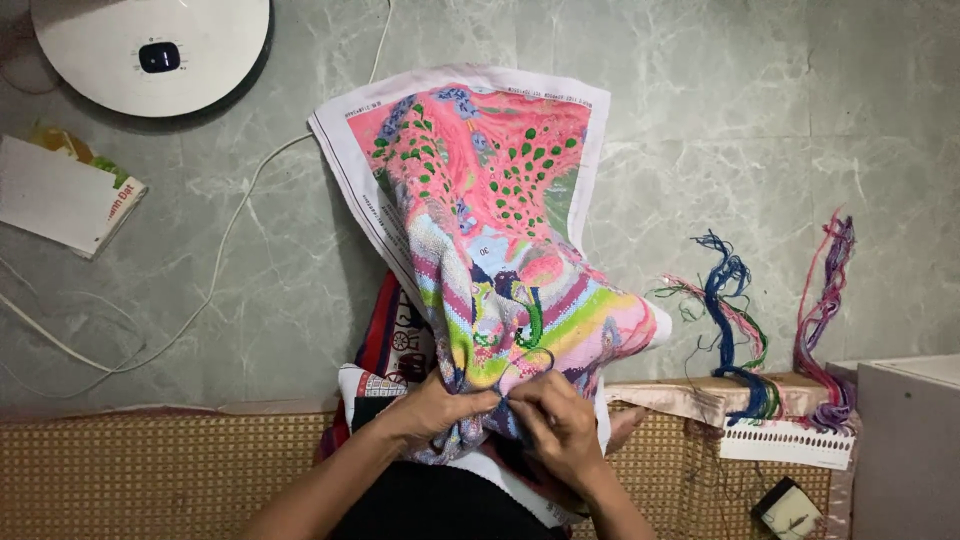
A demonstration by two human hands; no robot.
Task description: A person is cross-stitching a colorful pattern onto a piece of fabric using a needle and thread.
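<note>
Head view. The left hand and right hand were both closed on the near edge of a colourful cross-stitch canvas, pinching it side by side. The cloth draped away from the fingers over the grey tiled floor, thread skeins to its right.

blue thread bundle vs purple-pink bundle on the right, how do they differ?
The blue thread bundle is mostly blue with green and pink strands; the purple-pink bundle is purple and pink only. The blue thread bundle lies nearer the embroidery cloth; the purple-pink bundle lies farther right, by the grey box. The blue one loops and curls; the purple-pink one runs straighter. Both trail from the white card across the floor.
</note>
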